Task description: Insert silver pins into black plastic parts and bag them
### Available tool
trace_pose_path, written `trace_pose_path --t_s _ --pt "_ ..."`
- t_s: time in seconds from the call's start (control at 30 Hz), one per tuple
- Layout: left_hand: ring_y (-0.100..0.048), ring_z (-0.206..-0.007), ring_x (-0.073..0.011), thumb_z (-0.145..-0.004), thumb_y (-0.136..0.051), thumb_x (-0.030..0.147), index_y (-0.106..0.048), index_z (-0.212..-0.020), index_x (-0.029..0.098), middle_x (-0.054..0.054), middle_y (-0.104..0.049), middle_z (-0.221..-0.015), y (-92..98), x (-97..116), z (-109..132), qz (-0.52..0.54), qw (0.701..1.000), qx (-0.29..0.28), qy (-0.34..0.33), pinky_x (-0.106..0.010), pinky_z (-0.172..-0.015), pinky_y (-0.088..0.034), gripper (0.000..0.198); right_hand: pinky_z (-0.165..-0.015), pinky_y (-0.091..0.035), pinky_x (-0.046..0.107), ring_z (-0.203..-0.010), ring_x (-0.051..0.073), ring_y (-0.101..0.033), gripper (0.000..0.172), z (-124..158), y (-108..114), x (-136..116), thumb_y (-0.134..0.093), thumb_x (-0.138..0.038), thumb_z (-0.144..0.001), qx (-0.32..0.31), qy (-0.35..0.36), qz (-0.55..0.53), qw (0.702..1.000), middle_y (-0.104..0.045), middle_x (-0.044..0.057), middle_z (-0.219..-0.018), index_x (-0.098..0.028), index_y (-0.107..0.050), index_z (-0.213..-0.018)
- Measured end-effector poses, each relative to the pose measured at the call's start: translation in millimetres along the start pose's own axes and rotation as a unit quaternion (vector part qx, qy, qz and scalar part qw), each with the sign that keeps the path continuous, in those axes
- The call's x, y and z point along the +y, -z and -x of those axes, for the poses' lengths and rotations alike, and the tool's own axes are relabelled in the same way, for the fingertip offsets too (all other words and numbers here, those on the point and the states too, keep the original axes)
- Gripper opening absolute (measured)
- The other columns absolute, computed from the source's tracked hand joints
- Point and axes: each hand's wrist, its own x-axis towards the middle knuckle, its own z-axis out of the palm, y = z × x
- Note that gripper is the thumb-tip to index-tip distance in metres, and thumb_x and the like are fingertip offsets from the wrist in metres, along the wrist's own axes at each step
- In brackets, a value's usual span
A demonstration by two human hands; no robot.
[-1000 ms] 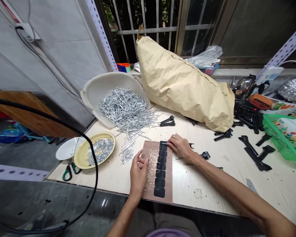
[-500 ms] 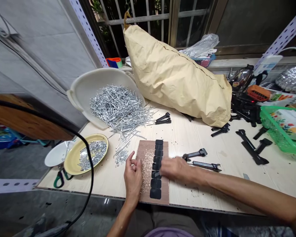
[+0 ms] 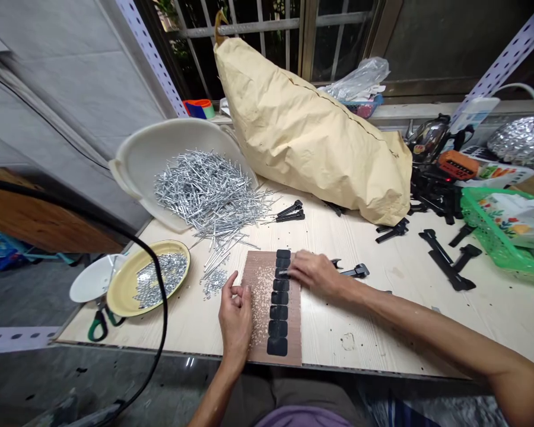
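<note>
A brown board lies at the table's front edge, sprinkled with small pale grains. Down its right side runs a column of black rounded-square pieces. My right hand is over the upper part of this column, fingers pinched on a small grey flat piece, mostly hidden by the fingertips. My left hand rests at the board's left edge, thumb and forefinger apart, other fingers curled, with nothing visible in it. Black plastic parts lie beyond my right forearm, partly covered by it.
A white basin spills metal pins onto the table. Nearer are a yellow plate of small metal bits and scissors. A large tan sack stands behind. Black parts and a green basket lie right.
My right hand has moved up the column, away from me, with the small grey piece. My left hand has stayed at the board's edge. The whole view has shifted slightly.
</note>
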Motion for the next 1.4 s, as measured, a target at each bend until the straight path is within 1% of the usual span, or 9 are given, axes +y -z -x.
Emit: trace_pose_path --t_s 0.1,0.27,0.37,0.7,0.8,0.97,1.1,1.23,1.4 --pt "-0.043 -0.054 -0.01 -0.08 -0.054 0.043 -0.045 -0.127 0.019 0.002 -0.048 -0.074 0.8 2.0 1.0 -0.003 1.0 0.005 0.002 -0.02 -0.05 -0.037 0.053 -0.061 -0.043 0.024 -0.076 0.013 -0.05 0.029 -8.4 5.1 11.1 -0.039 -0.031 -0.096 0.034 -0.046 0.027 0.998 -0.057 0.005 -0.082 -0.013 -0.06 -0.086" --pt "-0.044 -0.054 -0.01 -0.081 -0.053 0.043 -0.045 -0.127 0.02 0.003 -0.047 -0.073 0.8 1.5 1.1 -0.001 1.0 0.003 -0.001 -0.02 -0.05 -0.037 0.052 -0.05 -0.036 0.019 -0.067 0.01 -0.048 0.032 0.0 -7.7 -11.3 -0.034 -0.027 -0.097 -0.021 0.048 0.01 0.999 -0.055 0.002 -0.076 -0.015 -0.059 -0.082" --pt "-0.044 -0.055 -0.0097 -0.082 -0.052 0.042 -0.043 -0.128 0.02 0.002 -0.048 -0.075 0.7 0.1 0.8 -0.001 1.0 0.002 -0.009 -0.02 -0.052 -0.038 0.052 -0.054 -0.039 0.02 -0.072 0.011 -0.05 0.029 -1.3 -6.9 -11.0 -0.037 -0.031 -0.096 -0.001 0.009 0.007 1.0 -0.057 0.004 -0.081 -0.014 -0.059 -0.087" --pt "-0.044 -0.057 -0.0105 -0.083 -0.051 0.043 -0.044 -0.127 0.021 0.003 -0.047 -0.074 4.5 0.0 2.2 -0.006 1.0 -0.005 -0.004 -0.021 -0.056 -0.039 0.05 -0.054 -0.034 0.025 -0.066 0.013 -0.052 0.028 41.5 58.2 28.5 -0.051 -0.036 -0.09 -0.033 -0.095 0.1 0.99 -0.059 0.001 -0.072 -0.02 -0.063 -0.071" --pt "-0.044 -0.056 -0.0103 -0.082 -0.052 0.045 -0.046 -0.126 0.021 0.003 -0.046 -0.073 3.8 0.3 1.5 0.0 1.0 -0.005 0.002 -0.022 -0.056 -0.039 0.05 -0.06 -0.035 0.027 -0.069 0.015 -0.052 0.026 27.5 63.5 36.9 -0.054 -0.04 -0.087 0.011 -0.095 0.136 0.986 -0.061 0.002 -0.074 -0.021 -0.064 -0.072" --pt "-0.047 -0.054 -0.01 -0.081 -0.053 0.045 -0.046 -0.125 0.019 0.003 -0.047 -0.073 3.4 1.7 3.3 -0.011 1.0 0.002 -0.005 -0.022 -0.055 -0.041 0.051 -0.066 -0.035 0.027 -0.081 0.017 -0.051 0.022 -62.4 33.2 62.8 -0.05 -0.034 -0.091 0.058 -0.075 0.22 0.971 -0.062 0.004 -0.083 -0.019 -0.064 -0.082" --pt "-0.054 -0.061 -0.0117 -0.084 -0.05 0.042 -0.05 -0.121 0.02 0.0 -0.053 -0.08 25.1 0.0 -2.8 -0.053 0.998 0.023 -0.027 -0.023 -0.059 -0.044 0.044 -0.071 -0.032 0.029 -0.086 0.019 -0.049 0.017 -112.4 -1.7 81.2 -0.052 -0.031 -0.09 0.046 -0.063 0.25 0.965 -0.061 0.006 -0.09 -0.018 -0.063 -0.092" --pt "-0.057 -0.072 -0.016 -0.086 -0.048 0.039 -0.062 -0.105 0.019 -0.006 -0.061 -0.09 66.2 -11.0 -19.0 -0.183 0.975 0.075 -0.1 -0.028 -0.069 -0.045 0.031 -0.071 -0.03 0.031 -0.085 0.02 -0.046 0.019 -113.1 -22.5 87.6 -0.047 -0.028 -0.092 0.037 -0.046 0.236 0.97 -0.058 0.008 -0.09 -0.018 -0.063 -0.095" --pt "-0.06 -0.083 -0.0183 -0.089 -0.044 0.033 -0.064 -0.097 0.021 -0.006 -0.063 -0.092 91.0 -26.8 -25.9 -0.292 0.943 0.008 -0.157 -0.029 -0.073 -0.044 0.026 -0.071 -0.033 0.031 -0.085 0.021 -0.047 0.024 -89.3 -23.1 87.7 -0.039 -0.02 -0.093 0.04 -0.04 0.217 0.974 -0.058 0.01 -0.094 -0.015 -0.062 -0.094"
